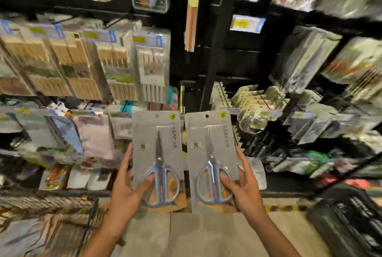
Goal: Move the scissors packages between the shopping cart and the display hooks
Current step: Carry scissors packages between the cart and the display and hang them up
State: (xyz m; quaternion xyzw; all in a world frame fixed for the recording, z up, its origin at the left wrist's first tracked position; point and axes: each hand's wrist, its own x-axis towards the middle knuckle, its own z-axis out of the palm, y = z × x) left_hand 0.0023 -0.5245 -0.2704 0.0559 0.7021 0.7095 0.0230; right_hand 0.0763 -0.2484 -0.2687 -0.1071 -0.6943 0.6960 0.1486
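Hands gripping: left hand [129, 184] pinches left scissors package [158, 153], right hand [240, 184] right scissors package [210, 153]; far hooks unseen, hang-holes may miss.

1 head-worn wide-angle view, forward and down, close to display hooks [215, 60]

You hold two grey scissors packs upright, side by side: left pack [157, 159] at 7 o'clock, right pack [211, 159] at 5 o'clock, each showing blue-handled scissors, blades up.
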